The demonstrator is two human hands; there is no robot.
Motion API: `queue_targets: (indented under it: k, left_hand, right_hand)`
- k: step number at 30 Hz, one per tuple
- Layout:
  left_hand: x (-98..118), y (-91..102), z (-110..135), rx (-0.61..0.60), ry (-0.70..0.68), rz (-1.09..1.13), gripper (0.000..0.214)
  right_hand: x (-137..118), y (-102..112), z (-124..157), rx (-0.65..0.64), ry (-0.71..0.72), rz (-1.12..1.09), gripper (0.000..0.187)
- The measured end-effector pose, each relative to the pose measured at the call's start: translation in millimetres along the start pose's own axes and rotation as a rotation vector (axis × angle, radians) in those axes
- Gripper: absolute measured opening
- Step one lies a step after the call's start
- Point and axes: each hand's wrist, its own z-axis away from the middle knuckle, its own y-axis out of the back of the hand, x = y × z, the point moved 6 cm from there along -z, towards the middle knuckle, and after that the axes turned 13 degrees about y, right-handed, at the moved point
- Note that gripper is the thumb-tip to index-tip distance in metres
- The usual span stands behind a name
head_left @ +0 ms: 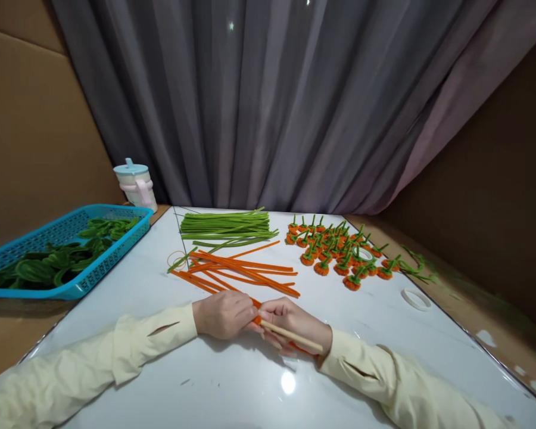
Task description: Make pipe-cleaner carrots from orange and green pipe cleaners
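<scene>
Both hands meet low on the white table (161, 381). My right hand (290, 322) is closed round a thin wooden stick (295, 338) that slants back over the wrist. My left hand (223, 313) is closed at the stick's tip, pinching an orange pipe cleaner (257, 311) where it meets the stick. Just beyond the hands lies a loose pile of orange pipe cleaners (245, 271). A bundle of green pipe cleaners (227, 227) lies behind that. Several small orange pieces with green stems (335, 250) stand in a group at the right.
A blue mesh basket (9, 253) holding green pipe-cleaner leaves sits at the left, partly off the table. A pale lidded cup (136, 183) stands behind it. A white tape ring (416, 298) lies near the right edge. A grey curtain hangs behind.
</scene>
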Motion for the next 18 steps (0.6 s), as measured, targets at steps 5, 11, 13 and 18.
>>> queue_targets:
  k: [5, 11, 13, 18]
  left_hand:
    - [-5, 1.1, -1, 0.026, 0.087, 0.079, 0.017]
    - [-9, -2.5, 3, 0.059, 0.087, -0.052, 0.016]
    - [-7, -2.2, 3, 0.067, 0.064, -0.115, 0.015]
    - [-7, 0.6, 1, 0.086, 0.076, -0.160, 0.015]
  right_hand:
    - [-1, 4, -2, 0.023, 0.021, -0.022, 0.039]
    - [-10, 3, -3, 0.038, 0.191, -0.048, 0.033]
    - [-10, 1, -3, 0.062, 0.216, -0.058, 0.031]
    - [-5, 1, -5, 0.105, 0.209, -0.113, 0.024]
